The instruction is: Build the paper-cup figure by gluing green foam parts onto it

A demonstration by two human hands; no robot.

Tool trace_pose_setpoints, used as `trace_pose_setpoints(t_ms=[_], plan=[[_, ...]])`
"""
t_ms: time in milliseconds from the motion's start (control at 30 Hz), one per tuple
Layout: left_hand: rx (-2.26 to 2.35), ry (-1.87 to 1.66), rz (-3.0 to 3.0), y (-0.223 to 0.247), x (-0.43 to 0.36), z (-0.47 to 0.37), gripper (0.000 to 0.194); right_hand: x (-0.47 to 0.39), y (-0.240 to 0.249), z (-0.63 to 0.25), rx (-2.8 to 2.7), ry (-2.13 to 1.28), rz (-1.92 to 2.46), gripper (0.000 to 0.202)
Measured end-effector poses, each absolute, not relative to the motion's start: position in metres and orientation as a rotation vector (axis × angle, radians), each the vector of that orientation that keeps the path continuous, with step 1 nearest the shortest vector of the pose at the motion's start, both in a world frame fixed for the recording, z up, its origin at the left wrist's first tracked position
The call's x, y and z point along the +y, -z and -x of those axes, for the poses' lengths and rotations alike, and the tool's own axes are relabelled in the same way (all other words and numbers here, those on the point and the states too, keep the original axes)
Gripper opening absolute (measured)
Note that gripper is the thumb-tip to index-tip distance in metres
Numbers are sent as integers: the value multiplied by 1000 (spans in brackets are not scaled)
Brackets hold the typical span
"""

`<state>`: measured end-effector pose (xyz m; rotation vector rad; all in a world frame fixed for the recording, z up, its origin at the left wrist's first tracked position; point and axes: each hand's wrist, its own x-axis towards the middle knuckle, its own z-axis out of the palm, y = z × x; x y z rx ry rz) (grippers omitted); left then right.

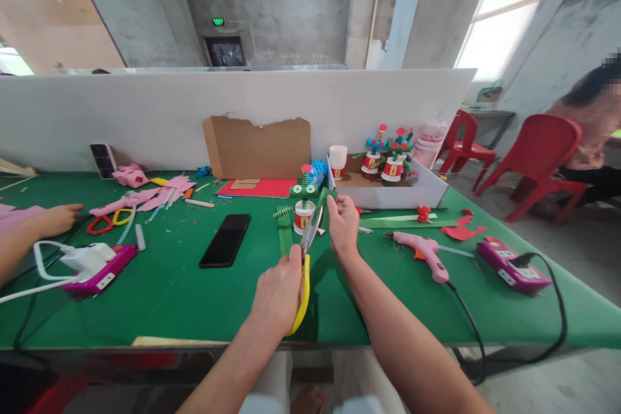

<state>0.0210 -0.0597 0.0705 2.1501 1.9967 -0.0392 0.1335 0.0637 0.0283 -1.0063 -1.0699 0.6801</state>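
My left hand (279,288) is closed round the yellow handle of the scissors (305,297). The scissor blades point up and away, beside a piece of green paper (324,202). That paper is pinched in the fingers of my right hand (343,223). Just behind the blades stands a paper-cup figure (304,210) with a green head piece, white eyes, a red top and a springy green arm. A green strip (284,233) lies to the left of the cup. Right of my right hand is a pink glue gun (424,249) on the green table (194,310).
A black phone (226,240) lies left of centre. Behind stands a white box (392,194) with similar cup figures. Purple power strips (514,265) are at right and left (104,272). Another person's hand (55,220) reaches in at left, near red-and-yellow scissors (111,220).
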Motion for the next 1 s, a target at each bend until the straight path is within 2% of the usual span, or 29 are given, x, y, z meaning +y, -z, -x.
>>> trace_pose_setpoints(t_ms=[733,1000], plan=[[2003,32,-2145,-67,-59,-19,28,67,-25,-133,-1060,-670,1006,27],[2023,12,-2145,-66,-58,-19,36,62,-29,-131,-1121,-663,994,24]])
